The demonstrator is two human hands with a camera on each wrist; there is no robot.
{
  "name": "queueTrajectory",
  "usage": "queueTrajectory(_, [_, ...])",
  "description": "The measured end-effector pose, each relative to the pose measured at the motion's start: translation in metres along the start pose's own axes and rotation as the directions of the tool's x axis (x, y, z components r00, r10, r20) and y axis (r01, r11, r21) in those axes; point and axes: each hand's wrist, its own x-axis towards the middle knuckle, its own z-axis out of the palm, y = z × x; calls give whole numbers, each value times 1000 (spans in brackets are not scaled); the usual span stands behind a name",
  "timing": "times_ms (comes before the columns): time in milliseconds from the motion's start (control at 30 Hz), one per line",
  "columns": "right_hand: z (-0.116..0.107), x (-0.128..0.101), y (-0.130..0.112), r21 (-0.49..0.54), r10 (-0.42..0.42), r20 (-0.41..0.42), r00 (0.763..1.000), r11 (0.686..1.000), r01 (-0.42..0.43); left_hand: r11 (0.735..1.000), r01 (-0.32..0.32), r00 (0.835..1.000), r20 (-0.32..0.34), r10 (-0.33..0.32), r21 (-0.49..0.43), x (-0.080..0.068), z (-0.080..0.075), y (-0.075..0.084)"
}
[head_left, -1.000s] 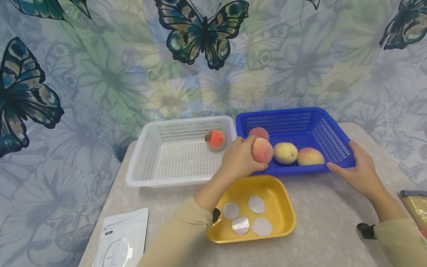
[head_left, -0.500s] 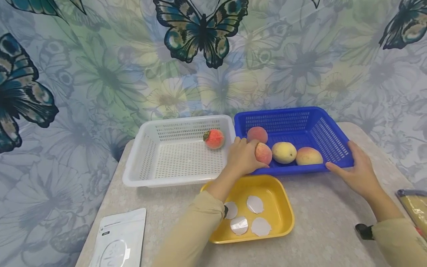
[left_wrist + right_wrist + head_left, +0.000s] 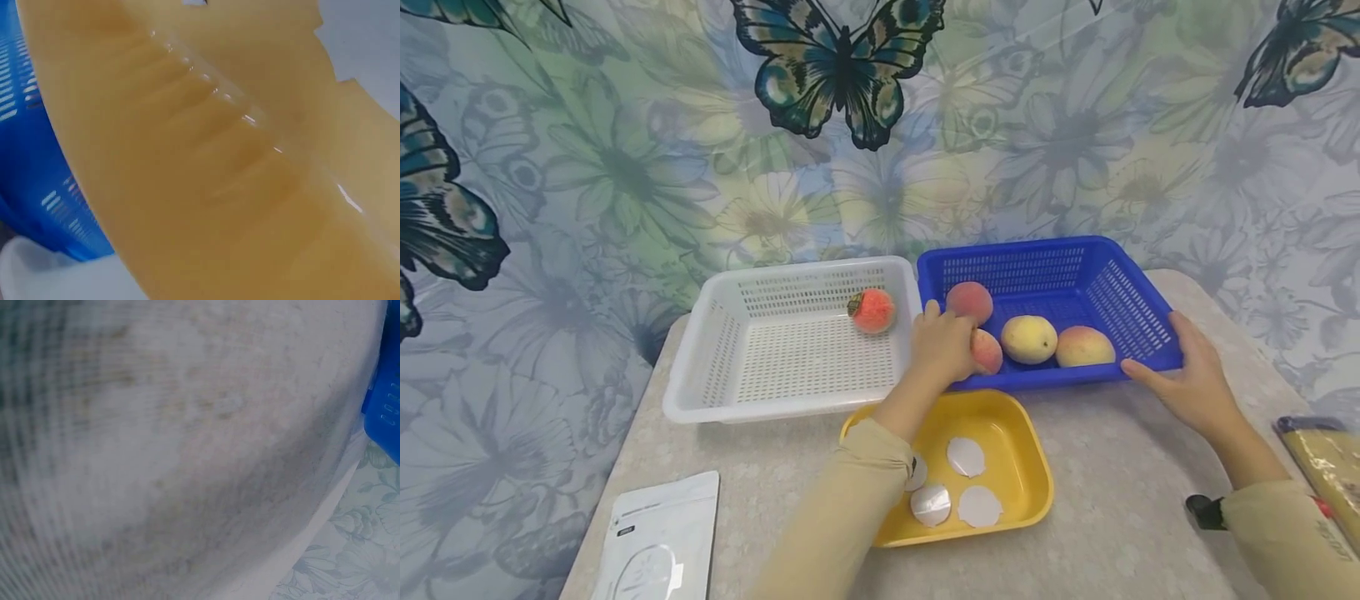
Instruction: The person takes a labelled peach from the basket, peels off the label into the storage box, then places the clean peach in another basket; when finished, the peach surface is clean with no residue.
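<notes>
fingers of the left hand curl around a peach, holding it just inside the near left corner of the blue basket. beyond those fingers lies a second peach; to their right sit a yellow mango and a reddish mango. the right hand grips the basket's near right corner, fingers curled over the rim. left of the left hand, a white basket holds one orange-red fruit. nearer the person, a yellow tray with white discs sits on the bench.
</notes>
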Motion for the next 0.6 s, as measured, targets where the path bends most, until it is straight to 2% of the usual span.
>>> queueTrajectory(133, [0, 0, -1, -7, 3, 4, 1000, 1000, -3, 988, -45, 999, -7, 44, -149, -7, -8, -11])
queueTrajectory(233, [1, 0, 0, -15, 2, 5, 1000, 1000, -2, 954, -59, 998, -14, 57, -294, -21, -22, -21])
queueTrajectory(333, [1, -1, -1, -28, 3, 16, 1000, 1000, -2, 915, -57, 998, -57, 37, -399, -40, -39, -35])
queueTrajectory(400, [0, -1, -3, -52, 5, 30, 1000, 999, -3, 897, -45, 995, -97, 2, -439, -55, -48, -49])
queueTrajectory(467, [-2, 0, -7, -88, 13, 40, 999, 996, -9, 880, -11, 989, -135, -61, -474, -71, -54, -67])
queueTrajectory(533, [-6, 0, -12, -132, 12, 42, 999, 991, -6, 860, 43, 978, -156, -141, -508, -86, -58, -87])
queueTrajectory(600, [-10, 1, -18, -178, -5, 40, 999, 984, 12, 829, 111, 963, -148, -226, -548, -102, -59, -109])
